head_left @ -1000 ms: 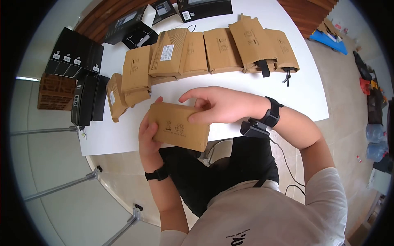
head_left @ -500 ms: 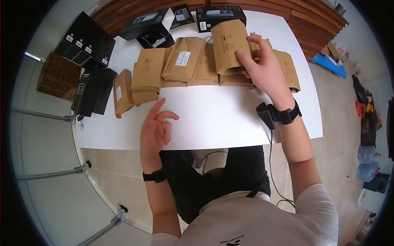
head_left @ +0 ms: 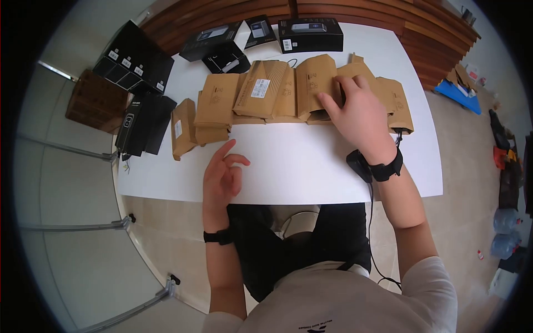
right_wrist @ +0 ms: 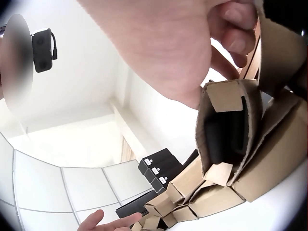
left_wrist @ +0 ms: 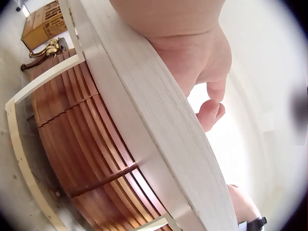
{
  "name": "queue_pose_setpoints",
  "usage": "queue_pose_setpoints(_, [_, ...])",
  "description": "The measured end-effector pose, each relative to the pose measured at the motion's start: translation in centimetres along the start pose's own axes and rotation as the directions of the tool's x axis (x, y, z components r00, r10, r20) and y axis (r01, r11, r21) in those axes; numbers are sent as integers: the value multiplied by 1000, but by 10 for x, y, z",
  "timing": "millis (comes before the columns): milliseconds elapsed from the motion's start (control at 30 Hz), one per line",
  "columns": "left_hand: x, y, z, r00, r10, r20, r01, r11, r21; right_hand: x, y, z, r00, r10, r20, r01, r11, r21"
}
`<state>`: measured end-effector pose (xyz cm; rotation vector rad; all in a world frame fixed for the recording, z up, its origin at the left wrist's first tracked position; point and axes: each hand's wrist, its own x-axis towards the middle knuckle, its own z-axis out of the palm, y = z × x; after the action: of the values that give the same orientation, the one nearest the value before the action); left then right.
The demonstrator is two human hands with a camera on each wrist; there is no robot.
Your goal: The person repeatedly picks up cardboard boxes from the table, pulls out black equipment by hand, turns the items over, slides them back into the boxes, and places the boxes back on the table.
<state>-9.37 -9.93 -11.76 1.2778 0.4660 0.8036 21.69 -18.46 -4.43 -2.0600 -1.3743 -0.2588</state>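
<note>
In the head view my right hand (head_left: 365,119) grips a brown cardboard box (head_left: 312,80) near its right edge, thumb on the face and fingers at the side. That box leans on a row of similar cardboard boxes. Its near end gapes in the right wrist view, where a dark thing (right_wrist: 222,137) shows inside the box (right_wrist: 204,144). My left hand (head_left: 221,175) hovers at the table's near side, index finger stretched and the others loosely bent, holding nothing. In the left wrist view the left hand (left_wrist: 197,62) appears beside the table edge (left_wrist: 144,101).
A box with a white label (head_left: 260,89) lies mid-row. At the left end stands a narrow cardboard box (head_left: 183,127). Black boxes (head_left: 133,64) are stacked on the left, and another black box (head_left: 311,36) sits at the back of the white table (head_left: 288,177).
My right hand carried the cardboard box from the near side over to the row and lowered it there. The left hand let go of that box and stayed near the table's front edge.
</note>
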Motion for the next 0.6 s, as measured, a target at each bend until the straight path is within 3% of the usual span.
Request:
queue_pose_setpoints(167, [-3,2,1,998,-6,-66,6,1000,-3,0,1,-4,999,-10,37,10,1000,-4])
queue_pose_setpoints(233, [-3,6,6,986,-34,-164,47,996,75,1,3,-9,997,-1,72,3,1000,-24])
queue_pose_setpoints(300, [0,19,12,978,-23,-207,60,983,175,2,2,-14,999,14,-32,-11,996,92])
queue_pose_setpoints(333, [2,28,18,967,-5,-254,76,960,270,3,5,-18,999,21,-31,-18,996,89])
queue_pose_setpoints(367, [6,38,24,968,-10,-250,79,960,268,8,10,-21,992,11,-126,-1,997,79])
queue_pose_setpoints(400, [15,49,30,967,65,-247,31,930,366,12,15,-24,976,-3,-219,18,998,65])
queue_pose_setpoints(433, [25,57,36,961,142,-236,-19,889,458,16,22,-27,976,-3,-219,16,998,59])
queue_pose_setpoints(500, [50,68,48,958,143,-249,10,850,527,22,42,-39,949,53,-312,-65,998,-27])
queue_pose_setpoints(567, [79,81,69,957,199,-209,96,463,881,25,55,-50,951,132,-281,-142,990,-15])
queue_pose_setpoints(600, [93,79,70,959,197,-206,93,467,879,25,59,-53,944,235,-230,-235,972,29])
